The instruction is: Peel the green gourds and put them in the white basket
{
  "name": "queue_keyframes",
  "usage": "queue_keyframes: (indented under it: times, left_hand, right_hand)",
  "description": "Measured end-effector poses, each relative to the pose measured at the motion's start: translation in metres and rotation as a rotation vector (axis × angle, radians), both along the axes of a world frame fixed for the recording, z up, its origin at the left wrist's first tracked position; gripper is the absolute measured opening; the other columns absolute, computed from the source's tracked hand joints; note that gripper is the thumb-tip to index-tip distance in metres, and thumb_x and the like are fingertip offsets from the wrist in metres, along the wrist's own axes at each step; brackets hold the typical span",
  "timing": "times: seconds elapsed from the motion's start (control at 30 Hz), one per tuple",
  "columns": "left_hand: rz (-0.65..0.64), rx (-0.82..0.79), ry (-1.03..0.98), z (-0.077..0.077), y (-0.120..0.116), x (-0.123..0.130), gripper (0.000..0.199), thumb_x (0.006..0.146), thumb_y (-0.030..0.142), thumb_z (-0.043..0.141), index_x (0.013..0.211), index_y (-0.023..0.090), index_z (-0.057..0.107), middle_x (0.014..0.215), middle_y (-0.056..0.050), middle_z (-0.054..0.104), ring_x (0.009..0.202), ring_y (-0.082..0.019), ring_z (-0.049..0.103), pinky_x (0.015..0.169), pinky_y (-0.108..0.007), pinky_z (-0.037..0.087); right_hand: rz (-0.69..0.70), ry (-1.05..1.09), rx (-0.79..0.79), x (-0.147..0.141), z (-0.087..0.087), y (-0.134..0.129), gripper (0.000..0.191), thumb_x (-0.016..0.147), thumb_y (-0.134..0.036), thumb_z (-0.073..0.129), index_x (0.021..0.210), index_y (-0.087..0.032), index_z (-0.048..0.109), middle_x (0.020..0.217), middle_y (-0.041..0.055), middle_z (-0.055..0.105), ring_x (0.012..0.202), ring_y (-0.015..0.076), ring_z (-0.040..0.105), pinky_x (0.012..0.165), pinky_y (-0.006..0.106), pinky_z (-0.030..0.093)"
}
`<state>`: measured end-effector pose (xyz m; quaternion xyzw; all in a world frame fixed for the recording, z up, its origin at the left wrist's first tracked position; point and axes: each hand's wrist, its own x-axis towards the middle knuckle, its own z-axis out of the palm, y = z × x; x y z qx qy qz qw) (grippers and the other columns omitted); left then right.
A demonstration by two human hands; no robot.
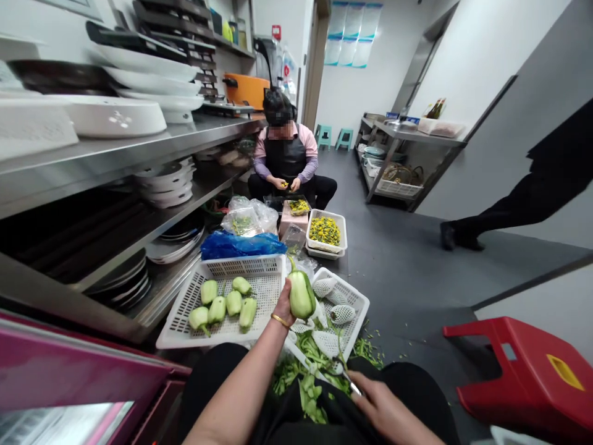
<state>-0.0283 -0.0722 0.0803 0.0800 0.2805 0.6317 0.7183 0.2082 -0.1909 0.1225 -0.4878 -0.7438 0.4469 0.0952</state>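
My left hand [283,304], with a gold bracelet at the wrist, holds a pale green eggplant [302,295] that has a darker green strip on its right side. Lower right, my right hand [374,395] grips a metal peeler [347,378], apart from the eggplant. Green peelings [308,352] lie in a heap below the hands. On the left, several peeled pale green eggplants [234,303] rest in a white perforated basket [273,278]. Another white basket [359,306], right of the held eggplant, contains pieces wrapped in white foam netting [343,314].
Opposite sits a person [285,154] handling yellow bits, beside a white basket of yellow-green pieces [325,232]. Steel shelves [204,133] with dishes stand left. A red stool [523,364] is at right, and another person's legs [500,210] show behind it.
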Motion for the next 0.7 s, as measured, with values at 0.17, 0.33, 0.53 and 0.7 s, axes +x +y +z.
queue_keyframes:
  times: [0.17, 0.33, 0.53, 0.7]
  left_hand:
    - [-0.149, 0.13, 0.065, 0.004, -0.013, 0.005, 0.076, 0.046, 0.054, 0.079, 0.109, 0.016, 0.058, 0.087, -0.01, 0.066, 0.091, -0.028, 0.062, 0.078, -0.037, 0.05]
    - [-0.08, 0.23, 0.218, 0.005, -0.02, 0.011, 0.059, 0.051, 0.047, 0.08, 0.097, 0.013, 0.061, 0.085, -0.009, 0.066, 0.092, -0.03, 0.061, 0.078, -0.035, 0.049]
    - [-0.009, 0.019, 0.1, -0.006, -0.006, 0.007, 0.059, 0.05, 0.051, 0.079, 0.092, 0.014, 0.059, 0.083, -0.009, 0.066, 0.087, -0.029, 0.063, 0.075, -0.039, 0.05]
    - [-0.085, -0.07, -0.037, -0.01, 0.002, 0.004, 0.059, 0.063, 0.064, 0.063, 0.091, 0.012, 0.057, 0.084, -0.012, 0.066, 0.084, -0.028, 0.064, 0.072, -0.042, 0.052]
  right_hand:
    - [-0.113, 0.102, 0.254, -0.03, 0.046, 0.065, 0.044, 0.084, -0.035, 0.043, 0.122, -0.018, 0.056, 0.119, 0.0093, 0.063, 0.11, 0.0246, 0.058, 0.094, 0.038, 0.044]
    - [-0.17, 0.15, 0.323, -0.065, 0.045, 0.082, 0.046, 0.083, -0.03, 0.042, 0.126, -0.014, 0.052, 0.121, 0.0131, 0.061, 0.111, 0.0261, 0.057, 0.096, 0.042, 0.041]
    - [-0.022, 0.138, 0.04, -0.022, 0.003, 0.004, 0.039, 0.082, -0.028, 0.048, 0.119, -0.022, 0.06, 0.114, 0.0064, 0.066, 0.104, 0.0239, 0.062, 0.09, 0.033, 0.046]
    - [-0.07, 0.08, 0.076, -0.003, 0.011, 0.015, 0.038, 0.081, -0.03, 0.049, 0.116, -0.021, 0.063, 0.115, 0.0074, 0.066, 0.106, 0.0253, 0.061, 0.091, 0.035, 0.045]
